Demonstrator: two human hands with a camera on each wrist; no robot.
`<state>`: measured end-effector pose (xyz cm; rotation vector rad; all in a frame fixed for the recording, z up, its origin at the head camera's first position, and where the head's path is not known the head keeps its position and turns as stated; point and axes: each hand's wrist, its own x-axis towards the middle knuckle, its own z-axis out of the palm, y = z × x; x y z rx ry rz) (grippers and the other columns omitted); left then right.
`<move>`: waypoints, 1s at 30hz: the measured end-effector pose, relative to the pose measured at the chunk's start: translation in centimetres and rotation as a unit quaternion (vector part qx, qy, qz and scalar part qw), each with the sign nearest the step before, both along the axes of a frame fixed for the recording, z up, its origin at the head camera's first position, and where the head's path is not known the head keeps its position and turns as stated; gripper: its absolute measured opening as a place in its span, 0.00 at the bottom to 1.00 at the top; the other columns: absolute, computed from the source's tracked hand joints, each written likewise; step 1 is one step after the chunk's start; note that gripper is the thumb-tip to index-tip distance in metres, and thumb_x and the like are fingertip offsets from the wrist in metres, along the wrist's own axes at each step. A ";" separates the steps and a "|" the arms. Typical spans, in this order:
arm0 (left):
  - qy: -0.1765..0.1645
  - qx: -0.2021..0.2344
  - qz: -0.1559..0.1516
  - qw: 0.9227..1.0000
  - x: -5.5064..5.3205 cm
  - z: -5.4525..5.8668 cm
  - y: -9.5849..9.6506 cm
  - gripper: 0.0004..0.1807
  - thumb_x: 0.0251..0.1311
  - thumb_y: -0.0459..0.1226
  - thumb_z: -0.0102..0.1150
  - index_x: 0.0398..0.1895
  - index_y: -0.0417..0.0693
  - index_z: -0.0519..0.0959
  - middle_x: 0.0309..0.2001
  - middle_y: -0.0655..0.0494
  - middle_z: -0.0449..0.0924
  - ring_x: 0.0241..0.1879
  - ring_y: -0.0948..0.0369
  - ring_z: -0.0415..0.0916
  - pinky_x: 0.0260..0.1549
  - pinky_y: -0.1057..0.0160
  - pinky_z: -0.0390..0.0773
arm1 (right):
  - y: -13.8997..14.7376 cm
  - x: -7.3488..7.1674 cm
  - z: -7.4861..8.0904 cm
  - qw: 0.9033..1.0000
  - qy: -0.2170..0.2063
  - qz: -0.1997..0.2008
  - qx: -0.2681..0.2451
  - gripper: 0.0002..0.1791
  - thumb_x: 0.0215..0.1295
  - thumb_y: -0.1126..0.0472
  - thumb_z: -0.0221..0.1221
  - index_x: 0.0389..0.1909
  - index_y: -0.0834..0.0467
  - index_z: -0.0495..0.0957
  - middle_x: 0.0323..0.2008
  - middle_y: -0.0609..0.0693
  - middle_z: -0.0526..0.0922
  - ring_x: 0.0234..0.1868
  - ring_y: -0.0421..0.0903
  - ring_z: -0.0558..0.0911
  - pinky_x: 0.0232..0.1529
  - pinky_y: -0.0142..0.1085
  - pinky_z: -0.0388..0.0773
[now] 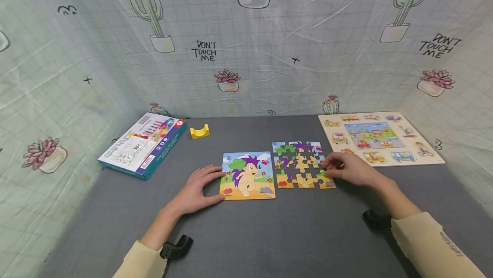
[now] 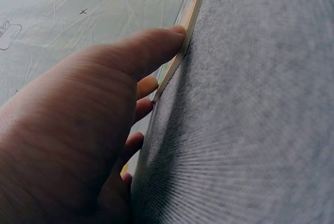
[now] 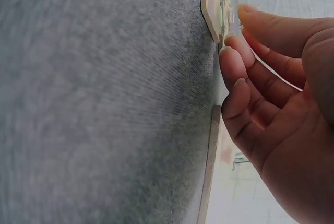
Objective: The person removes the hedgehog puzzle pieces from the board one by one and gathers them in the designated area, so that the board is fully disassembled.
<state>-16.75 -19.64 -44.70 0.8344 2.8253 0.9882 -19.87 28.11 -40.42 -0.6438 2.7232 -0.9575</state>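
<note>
A square picture board (image 1: 248, 177) showing a purple-spined hedgehog lies flat on the grey table. My left hand (image 1: 198, 188) touches its left side, the thumb at the near corner and the fingertips farther up; in the left wrist view the thumb (image 2: 167, 35) rests on the board's edge (image 2: 169, 78). Just right of the board, several jigsaw pieces (image 1: 305, 179) with the same picture are laid out in rows, slightly apart. My right hand (image 1: 352, 167) has bent fingers, the tips right at the pieces' right side. I cannot tell whether they pinch a piece.
At the back left lies a boxed toy set (image 1: 144, 143), with a yellow arch-shaped block (image 1: 200, 131) beside it. A wooden vehicle puzzle board (image 1: 421, 156) lies at the back right, beyond my right hand. A printed cloth wall (image 1: 269, 55) encloses the table.
</note>
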 end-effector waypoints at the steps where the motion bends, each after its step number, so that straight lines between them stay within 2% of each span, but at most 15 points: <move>1: 0.000 0.001 0.000 1.000 0.0 0.0 0.0 0.36 0.58 0.51 0.71 0.69 0.52 0.75 0.71 0.50 0.67 0.75 0.45 0.53 0.71 0.36 0.45 | 0.0 0.1 0.1 1.000 -0.002 0.000 0.000 0.09 0.64 0.64 0.68 0.42 0.61 0.80 0.33 0.45 0.80 0.35 0.44 0.77 0.35 0.34 0.75; 7: 0.006 0.005 -0.004 1.000 -0.1 -0.1 0.0 0.35 0.58 0.52 0.71 0.68 0.52 0.75 0.70 0.49 0.68 0.74 0.43 0.53 0.70 0.35 0.45 | 0.2 0.5 0.1 1.000 -0.016 0.018 -0.001 0.19 0.58 0.60 0.74 0.45 0.63 0.79 0.36 0.47 0.80 0.38 0.45 0.77 0.40 0.37 0.77; 14: 0.006 0.004 -0.003 1.000 -0.1 -0.1 0.0 0.34 0.59 0.52 0.70 0.68 0.53 0.76 0.70 0.50 0.68 0.74 0.43 0.54 0.70 0.35 0.45 | 0.2 1.0 -0.2 0.999 0.007 0.042 0.026 0.26 0.54 0.54 0.76 0.49 0.64 0.79 0.43 0.48 0.80 0.42 0.45 0.77 0.46 0.43 0.78; 30: 0.008 0.006 -0.005 1.000 0.0 -0.2 -0.1 0.35 0.58 0.52 0.71 0.68 0.51 0.75 0.70 0.49 0.68 0.74 0.44 0.53 0.70 0.35 0.46 | -0.1 1.1 -0.6 0.999 0.017 0.036 0.030 0.25 0.55 0.55 0.76 0.48 0.64 0.79 0.43 0.49 0.79 0.42 0.46 0.77 0.45 0.44 0.78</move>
